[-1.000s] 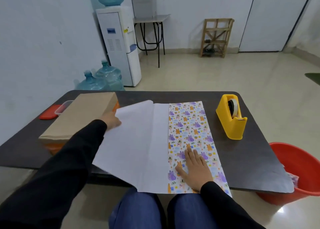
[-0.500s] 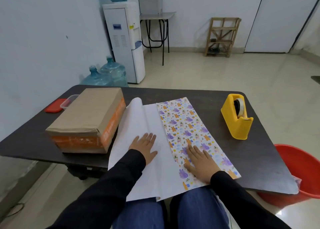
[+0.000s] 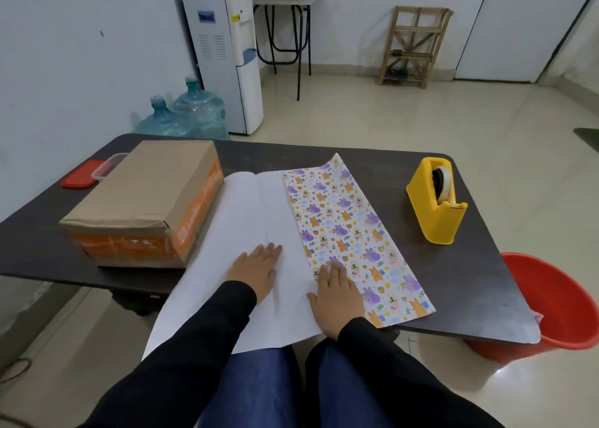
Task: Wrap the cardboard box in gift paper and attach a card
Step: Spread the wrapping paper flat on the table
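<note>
Left hand and right hand press flat, fingers straight, on the paper; the box lies just left, long axis running away, seemingly touching the paper's edge; left hand nearer.

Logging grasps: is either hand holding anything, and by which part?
Nothing held: left hand presses flat on the paper, white side; right hand at the printed edge.

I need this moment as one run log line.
phase: gift paper spread | left hand: flat on its white side | right hand: flat on printed strip | cardboard box: left of paper, unwrapped
</note>
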